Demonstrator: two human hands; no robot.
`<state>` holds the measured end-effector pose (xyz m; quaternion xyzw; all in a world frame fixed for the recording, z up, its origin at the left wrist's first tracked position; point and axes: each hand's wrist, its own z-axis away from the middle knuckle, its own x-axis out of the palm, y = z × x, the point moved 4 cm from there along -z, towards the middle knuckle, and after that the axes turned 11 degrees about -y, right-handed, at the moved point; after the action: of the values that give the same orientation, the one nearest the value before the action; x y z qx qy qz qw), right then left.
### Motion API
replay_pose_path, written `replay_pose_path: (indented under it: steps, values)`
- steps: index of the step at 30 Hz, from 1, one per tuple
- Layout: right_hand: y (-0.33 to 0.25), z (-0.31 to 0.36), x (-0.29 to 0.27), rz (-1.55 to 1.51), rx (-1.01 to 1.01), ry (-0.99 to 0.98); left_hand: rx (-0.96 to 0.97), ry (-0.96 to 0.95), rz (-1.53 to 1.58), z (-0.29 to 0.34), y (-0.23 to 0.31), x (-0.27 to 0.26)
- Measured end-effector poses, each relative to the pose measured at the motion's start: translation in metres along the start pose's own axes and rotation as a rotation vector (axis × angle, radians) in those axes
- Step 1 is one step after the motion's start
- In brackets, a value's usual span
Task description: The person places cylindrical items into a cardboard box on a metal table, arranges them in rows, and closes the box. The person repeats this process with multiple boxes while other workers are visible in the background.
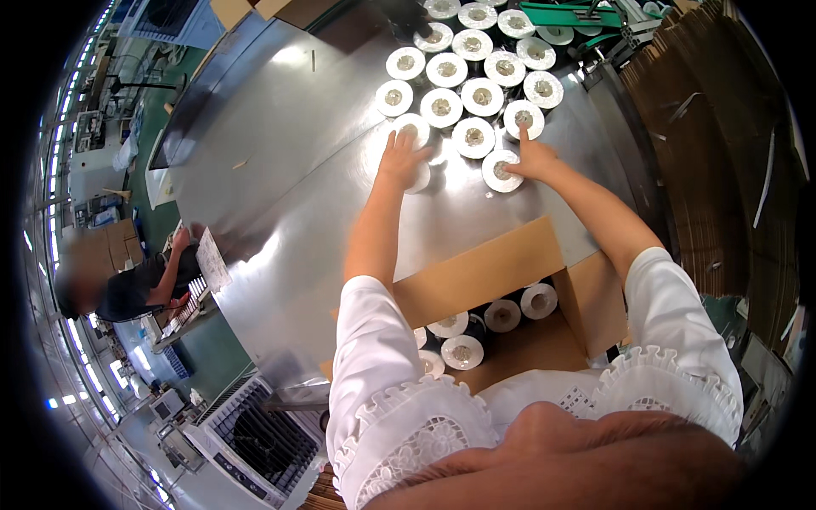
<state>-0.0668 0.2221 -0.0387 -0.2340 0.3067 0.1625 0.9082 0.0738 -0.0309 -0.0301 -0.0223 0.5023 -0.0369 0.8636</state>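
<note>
My left hand (401,160) lies on two rolls at the near left edge of a group, fingers spread and partly covering a roll (413,127). My right hand (537,158) has its index finger at the core of one roll (518,113) and its thumb at the core of a nearer roll (495,177), the pair between them. The rolls stand upright with round white ends and dark sides. Between my arms and body, an open cardboard box (484,268) holds several similar rolls (463,352) along its far and left sides.
The rolls stand on a shiny metal table (297,144). Behind them is a green machine part (569,15). Stacked flat cardboard (705,153) is at the right. At the left a seated person (136,289) works near a fan unit (255,442).
</note>
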Motion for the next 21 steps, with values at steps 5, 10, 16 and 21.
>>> replay_pose_path:
  steps: [5,10,16,21]
  values:
    - [0.009,-0.035,0.012,-0.210,-0.087,0.135,-0.108,-0.222,0.121,-0.008,-0.014,0.000]
    - [0.032,0.001,-0.026,-0.165,-0.268,0.207,-0.133,0.140,0.450,0.072,-0.031,-0.038]
    - [0.055,0.169,-0.119,-0.533,-0.345,0.279,-0.075,0.349,1.367,0.256,-0.007,-0.141]
    - [0.015,0.293,-0.151,-0.481,-0.611,0.603,-0.244,-0.043,2.347,0.322,0.120,-0.080]
